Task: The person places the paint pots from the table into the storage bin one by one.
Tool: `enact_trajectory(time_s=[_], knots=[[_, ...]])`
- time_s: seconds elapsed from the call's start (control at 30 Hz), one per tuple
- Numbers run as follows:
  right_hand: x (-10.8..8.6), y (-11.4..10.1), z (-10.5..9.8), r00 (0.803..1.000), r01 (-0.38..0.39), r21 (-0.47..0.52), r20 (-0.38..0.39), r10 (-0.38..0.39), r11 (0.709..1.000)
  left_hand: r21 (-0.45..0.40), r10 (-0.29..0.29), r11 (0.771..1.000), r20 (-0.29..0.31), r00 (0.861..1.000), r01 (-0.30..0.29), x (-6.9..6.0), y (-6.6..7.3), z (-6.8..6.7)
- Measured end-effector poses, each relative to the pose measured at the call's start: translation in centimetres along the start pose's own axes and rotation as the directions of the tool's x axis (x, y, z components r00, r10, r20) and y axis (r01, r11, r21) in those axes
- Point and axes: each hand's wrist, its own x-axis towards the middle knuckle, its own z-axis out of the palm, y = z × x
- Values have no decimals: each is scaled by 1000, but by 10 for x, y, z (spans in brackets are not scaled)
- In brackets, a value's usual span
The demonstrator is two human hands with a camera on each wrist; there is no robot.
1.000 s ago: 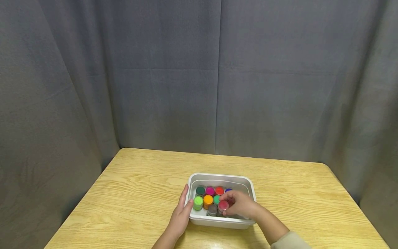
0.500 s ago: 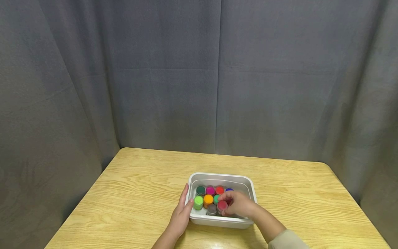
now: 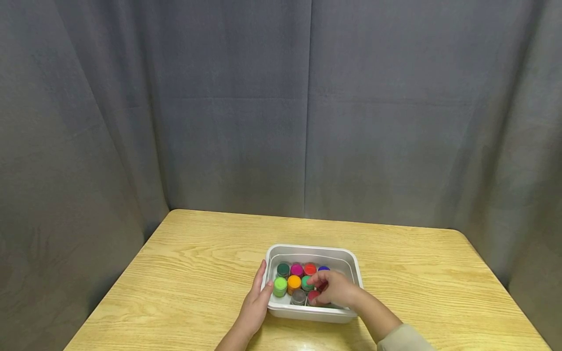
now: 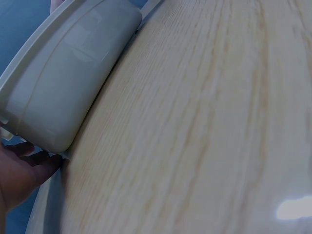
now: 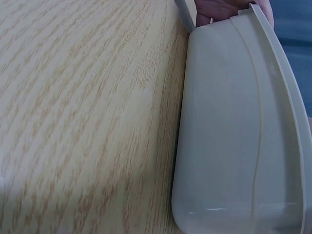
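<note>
A white plastic bin [image 3: 313, 314] stands on the table and holds several small jars with coloured tops. My left hand [image 3: 255, 303] grips the bin's left wall, thumb over the rim and fingers outside; the left wrist view shows these fingers [image 4: 41, 163] at the bin's lower corner. Inside, my right hand [image 3: 340, 290] pinches a jar with a red top [image 3: 312, 297] low down near the front wall. Beside that jar sits a grey-topped jar [image 3: 298, 297]. A green-topped jar [image 3: 306, 282] is just behind the fingertips. My right hand partly hides a blue-topped jar [image 3: 323, 268].
Light-green [image 3: 280, 285] and orange [image 3: 294, 284] jars stand in the middle row. Behind them are dark green [image 3: 283, 269], magenta [image 3: 296, 269] and bright red [image 3: 310, 269] ones. The wooden table [image 3: 210, 243] is enclosed by grey curtains [image 3: 237, 122].
My right hand has lowered the red-topped jar into the bin, beside the grey-topped one. My left hand has stayed at the bin's left side.
</note>
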Motion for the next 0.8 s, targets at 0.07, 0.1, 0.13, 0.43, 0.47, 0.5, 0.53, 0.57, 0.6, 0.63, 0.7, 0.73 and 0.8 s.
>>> enact_trajectory(time_s=[0.07, 0.1, 0.13, 0.43, 0.47, 0.5, 0.53, 0.57, 0.6, 0.63, 0.7, 0.73, 0.8], knots=[[0, -1, 0, 1000, 1, 4, -3, -1, 1000, -3, 1, 1000, 1, 1000, -1, 0, 0, 0], [0, -1, 0, 1000, 2, 5, -4, -2, 1000, -3, 0, 1000, 2, 1000, 0, 0, 0, 0], [-1, -1, 1, 1000, 2, 6, -5, -2, 1000, -2, 0, 1000, 3, 1000, 0, 0, 0, -1], [-2, -1, 1, 999, 22, 48, -36, -20, 999, 8, -1, 1000, 0, 1000, 1, 1, -2, -2], [-2, -1, 1, 999, 26, 56, -41, -23, 998, 10, -4, 1000, -2, 1000, 4, 1, -3, -2], [-3, -1, 0, 999, 30, 68, -45, -27, 997, 10, -5, 1000, -2, 1000, 5, 0, -3, -2], [-4, -1, -1, 998, 34, 80, -49, -30, 996, 12, -6, 1000, -1, 1000, 6, 0, -3, -2], [-5, -1, -3, 998, 39, 87, -59, -34, 995, 8, -10, 1000, 3, 1000, 10, 0, -3, -3], [-6, -1, -5, 997, 45, 89, -71, -39, 995, 5, -15, 1000, 11, 1000, 15, 0, -3, -4], [-8, -2, -7, 996, 49, 94, -84, -41, 994, 2, -22, 1000, 23, 1000, 22, 0, -3, -5], [-13, -3, -13, 992, 50, 100, -120, -38, 994, -1, -31, 1000, 52, 998, 31, 1, -2, -9], [-15, -3, -16, 989, 44, 101, -148, -28, 994, 2, -35, 999, 65, 997, 35, 2, -1, -12], [-19, -3, -23, 977, 33, 97, -213, -12, 995, 13, -40, 999, 82, 996, 40, 5, 1, -19]])
